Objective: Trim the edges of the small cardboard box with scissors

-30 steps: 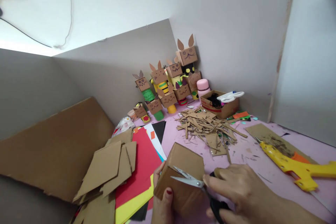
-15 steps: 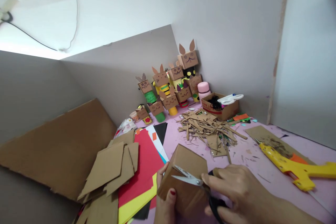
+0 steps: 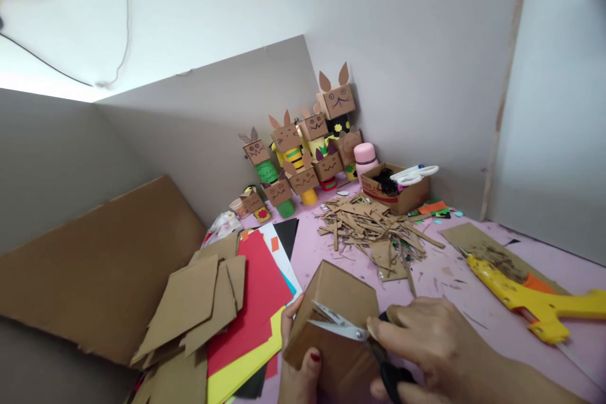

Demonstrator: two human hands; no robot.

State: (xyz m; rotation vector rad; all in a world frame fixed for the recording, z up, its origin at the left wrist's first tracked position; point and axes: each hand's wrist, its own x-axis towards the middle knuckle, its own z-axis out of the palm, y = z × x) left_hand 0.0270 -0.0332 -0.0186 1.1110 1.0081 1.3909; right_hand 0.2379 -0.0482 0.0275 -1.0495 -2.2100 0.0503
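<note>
A small brown cardboard box [image 3: 343, 293] is tilted low in the view, with my left hand [image 3: 303, 363] gripping its left side, thumb in front and fingers behind. My right hand [image 3: 426, 341] is closed around the black handles of a pair of scissors [image 3: 343, 328]. Their silver blades are parted and lie over the box's near edge, pointing left. Whether a blade passes into the cardboard, I cannot tell. Part of the box's lower side is hidden behind my right hand and the scissors.
Cardboard pieces [image 3: 189, 303] and red paper [image 3: 250, 303] lie at left. Cardboard scraps [image 3: 355, 224] are heaped in the middle, before several cardboard animal figures [image 3: 303, 180]. A yellow glue gun [image 3: 516, 293] rests at right, near an open box [image 3: 402, 196] and a pink bottle [image 3: 365, 156].
The view has shifted slightly, so the background sits a little further left and up. Both hands keep their hold on the box and scissors, and the blades remain parted.
</note>
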